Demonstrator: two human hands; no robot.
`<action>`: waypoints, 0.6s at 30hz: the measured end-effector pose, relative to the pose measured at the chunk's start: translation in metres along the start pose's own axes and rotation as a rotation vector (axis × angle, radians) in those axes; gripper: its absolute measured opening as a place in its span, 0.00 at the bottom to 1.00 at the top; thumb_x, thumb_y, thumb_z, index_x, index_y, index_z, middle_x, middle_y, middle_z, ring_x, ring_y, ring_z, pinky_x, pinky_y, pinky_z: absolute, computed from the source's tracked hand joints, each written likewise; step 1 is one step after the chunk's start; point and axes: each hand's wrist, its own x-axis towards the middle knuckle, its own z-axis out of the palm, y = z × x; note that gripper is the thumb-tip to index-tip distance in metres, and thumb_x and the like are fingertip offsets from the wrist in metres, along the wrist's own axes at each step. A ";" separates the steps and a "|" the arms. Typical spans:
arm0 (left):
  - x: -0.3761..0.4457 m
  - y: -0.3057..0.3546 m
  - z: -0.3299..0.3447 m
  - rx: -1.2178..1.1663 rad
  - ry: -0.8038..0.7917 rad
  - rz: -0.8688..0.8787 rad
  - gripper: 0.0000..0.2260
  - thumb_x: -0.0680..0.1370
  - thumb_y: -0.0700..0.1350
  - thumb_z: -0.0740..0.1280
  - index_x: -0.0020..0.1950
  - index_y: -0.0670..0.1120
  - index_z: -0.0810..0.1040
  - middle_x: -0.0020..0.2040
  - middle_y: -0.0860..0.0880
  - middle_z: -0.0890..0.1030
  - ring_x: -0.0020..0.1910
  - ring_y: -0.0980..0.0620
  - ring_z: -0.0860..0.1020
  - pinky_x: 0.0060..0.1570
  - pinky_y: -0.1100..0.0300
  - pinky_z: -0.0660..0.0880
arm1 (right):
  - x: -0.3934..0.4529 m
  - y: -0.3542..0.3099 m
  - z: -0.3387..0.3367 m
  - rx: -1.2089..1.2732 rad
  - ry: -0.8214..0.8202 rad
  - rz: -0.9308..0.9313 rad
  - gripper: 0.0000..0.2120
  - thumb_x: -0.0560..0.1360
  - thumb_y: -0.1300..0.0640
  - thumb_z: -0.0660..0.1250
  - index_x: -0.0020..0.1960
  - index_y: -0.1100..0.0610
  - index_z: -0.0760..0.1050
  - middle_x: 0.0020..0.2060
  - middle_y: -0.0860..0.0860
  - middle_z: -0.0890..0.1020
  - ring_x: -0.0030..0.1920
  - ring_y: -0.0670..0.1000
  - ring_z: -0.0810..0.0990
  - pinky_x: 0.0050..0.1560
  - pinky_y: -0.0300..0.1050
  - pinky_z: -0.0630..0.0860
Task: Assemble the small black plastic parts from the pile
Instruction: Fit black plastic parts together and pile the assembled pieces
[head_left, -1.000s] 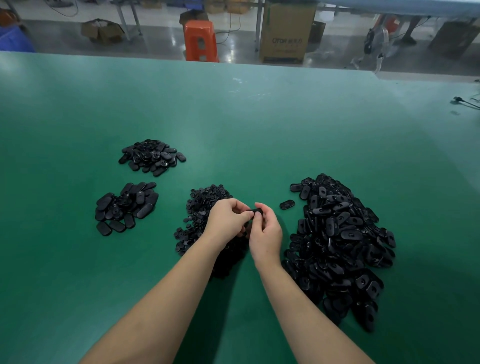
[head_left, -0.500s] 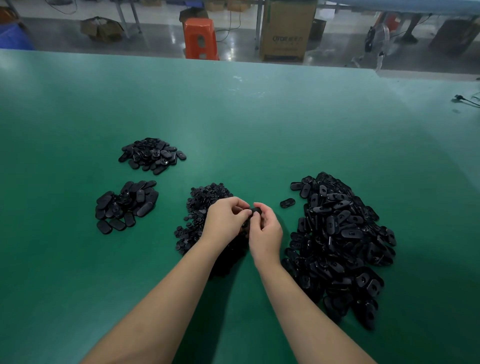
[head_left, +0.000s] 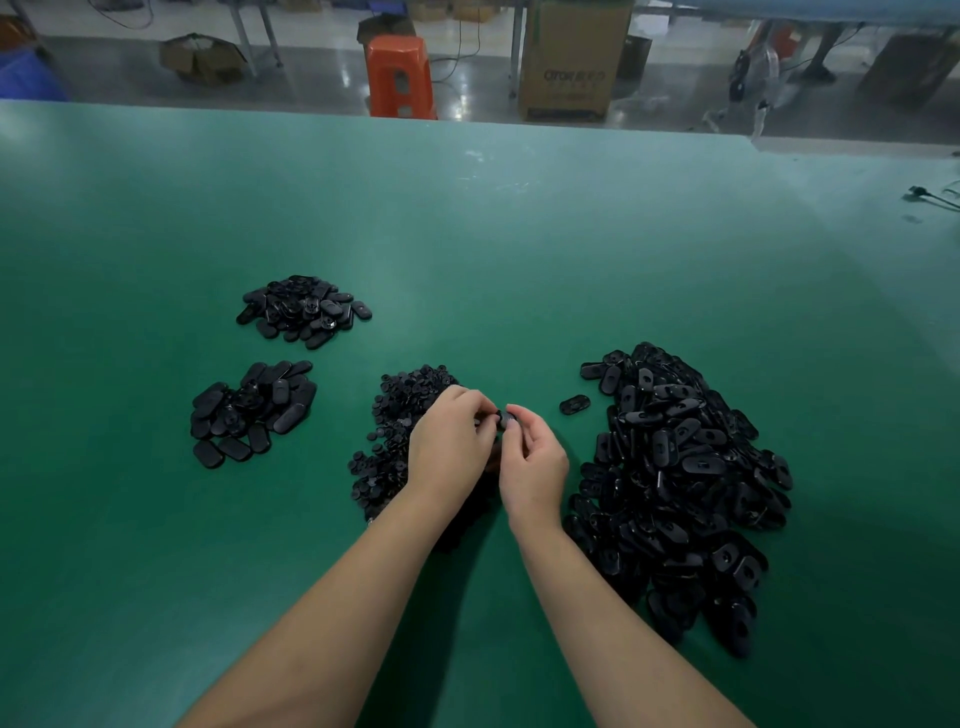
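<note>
1. You have two small heaps of what look like finished pieces, the far-left heap (head_left: 304, 309) and the near-left heap (head_left: 254, 410); that is a judgement.
2. Far more remains: the big right pile (head_left: 675, 483) of oblong shells and the middle pile (head_left: 402, 410) of small round parts.
3. Your left hand (head_left: 449, 447) and right hand (head_left: 532, 460) both pinch one black part (head_left: 503, 417) between them, just above the middle pile.
4. Parts are hard, glossy black plastic on a matte green table (head_left: 467, 234).

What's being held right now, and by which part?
A small black plastic part, pinched between the fingertips of the left hand and the right hand. Which part of it the grip takes cannot be told: fingers cover it.
</note>
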 end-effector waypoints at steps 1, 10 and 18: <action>0.001 0.001 0.000 -0.031 -0.001 -0.023 0.04 0.78 0.44 0.69 0.49 0.48 0.83 0.48 0.54 0.79 0.43 0.55 0.77 0.43 0.58 0.75 | 0.000 0.000 0.000 -0.004 -0.003 -0.001 0.09 0.81 0.58 0.64 0.57 0.50 0.82 0.47 0.40 0.85 0.51 0.39 0.83 0.54 0.39 0.79; 0.008 0.005 -0.004 -0.232 -0.052 -0.206 0.04 0.78 0.44 0.70 0.44 0.49 0.84 0.37 0.57 0.81 0.38 0.62 0.78 0.37 0.71 0.70 | -0.002 -0.003 0.001 -0.019 -0.023 -0.029 0.10 0.81 0.59 0.64 0.59 0.51 0.81 0.48 0.39 0.84 0.53 0.37 0.82 0.57 0.40 0.79; 0.014 0.006 -0.008 -0.244 -0.116 -0.282 0.05 0.77 0.42 0.70 0.43 0.48 0.84 0.38 0.54 0.83 0.37 0.54 0.80 0.39 0.61 0.76 | -0.005 -0.007 -0.001 -0.052 -0.028 -0.058 0.11 0.81 0.59 0.64 0.58 0.49 0.81 0.47 0.39 0.84 0.50 0.37 0.82 0.54 0.41 0.80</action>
